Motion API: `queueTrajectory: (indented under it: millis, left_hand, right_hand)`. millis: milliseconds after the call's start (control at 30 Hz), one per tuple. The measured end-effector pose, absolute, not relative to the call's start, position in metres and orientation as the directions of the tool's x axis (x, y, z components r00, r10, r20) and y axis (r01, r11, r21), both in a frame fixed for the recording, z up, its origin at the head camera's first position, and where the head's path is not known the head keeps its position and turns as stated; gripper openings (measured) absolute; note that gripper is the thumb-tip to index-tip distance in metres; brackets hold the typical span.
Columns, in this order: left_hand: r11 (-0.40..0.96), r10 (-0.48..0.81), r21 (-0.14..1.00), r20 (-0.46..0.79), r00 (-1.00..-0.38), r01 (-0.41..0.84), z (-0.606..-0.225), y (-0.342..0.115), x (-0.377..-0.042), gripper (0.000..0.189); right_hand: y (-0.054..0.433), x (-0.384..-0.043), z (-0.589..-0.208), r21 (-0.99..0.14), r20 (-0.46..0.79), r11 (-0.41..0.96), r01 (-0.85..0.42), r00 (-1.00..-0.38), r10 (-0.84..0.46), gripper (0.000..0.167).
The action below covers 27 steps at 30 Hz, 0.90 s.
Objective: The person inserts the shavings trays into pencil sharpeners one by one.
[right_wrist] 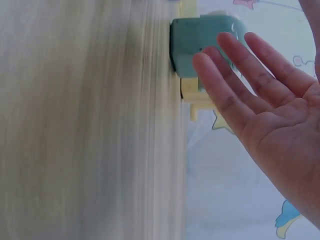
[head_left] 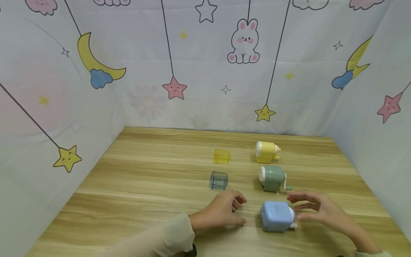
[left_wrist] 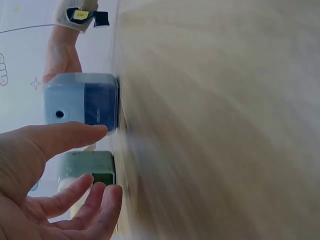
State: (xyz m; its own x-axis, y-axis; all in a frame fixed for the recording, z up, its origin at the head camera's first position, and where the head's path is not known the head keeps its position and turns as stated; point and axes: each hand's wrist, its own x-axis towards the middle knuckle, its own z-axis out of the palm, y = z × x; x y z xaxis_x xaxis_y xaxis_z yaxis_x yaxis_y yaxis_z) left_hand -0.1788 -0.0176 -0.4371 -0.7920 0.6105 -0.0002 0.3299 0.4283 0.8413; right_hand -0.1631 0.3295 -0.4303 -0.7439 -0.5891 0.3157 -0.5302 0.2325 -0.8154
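Note:
A blue crank pencil sharpener [head_left: 277, 216] stands on the wooden table between my two hands. My left hand [head_left: 223, 211] is to its left, apart from it, thumb and fingers spread and holding nothing. In the left wrist view the blue sharpener [left_wrist: 82, 100] shows a round pencil hole and a darker blue drawer front. My right hand [head_left: 324, 212] hovers by the crank side, fingers loosely bent; whether a fingertip touches the sharpener I cannot tell. Behind it stands a green pencil sharpener [head_left: 273, 178], also seen beyond the fingers as a green body [right_wrist: 202, 45] in the right wrist view.
A yellow pencil sharpener [head_left: 265, 152] stands farthest back in the row. To the left lie a clear yellow shavings drawer [head_left: 222, 156] and a clear blue shavings drawer [head_left: 219, 180]. A printed cloth [head_left: 205, 64] walls the table's back and sides.

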Motion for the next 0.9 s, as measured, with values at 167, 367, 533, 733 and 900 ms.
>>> queueTrajectory:
  millis: [167, 367, 533, 733, 900]
  left_hand:
    - [0.446, 0.587, 0.830, 0.011, -0.810, 0.334, -0.439, -0.032, -0.183, 0.037]
    - [0.448, 0.576, 0.827, 0.025, -0.817, 0.341, -0.442, -0.042, -0.185, 0.035]
    - [0.468, 0.559, 0.809, 0.041, -0.828, 0.356, -0.442, -0.051, -0.190, 0.032]
    - [0.497, 0.530, 0.787, 0.057, -0.846, 0.364, -0.443, -0.067, -0.197, 0.030]
    - [0.525, 0.502, 0.762, 0.082, -0.861, 0.379, -0.445, -0.079, -0.202, 0.029]
  right_hand:
    - [0.333, -0.162, -0.431, -0.806, 0.259, 0.353, -0.475, -0.819, -0.512, 0.037]
    - [0.336, -0.162, -0.435, -0.811, 0.219, 0.394, -0.433, -0.849, -0.481, 0.037]
    - [0.339, -0.166, -0.436, -0.820, 0.209, 0.390, -0.419, -0.853, -0.477, 0.039]
    - [0.342, -0.171, -0.439, -0.814, 0.217, 0.402, -0.418, -0.862, -0.458, 0.040]
    - [0.345, -0.175, -0.442, -0.807, 0.239, 0.403, -0.432, -0.862, -0.447, 0.039]
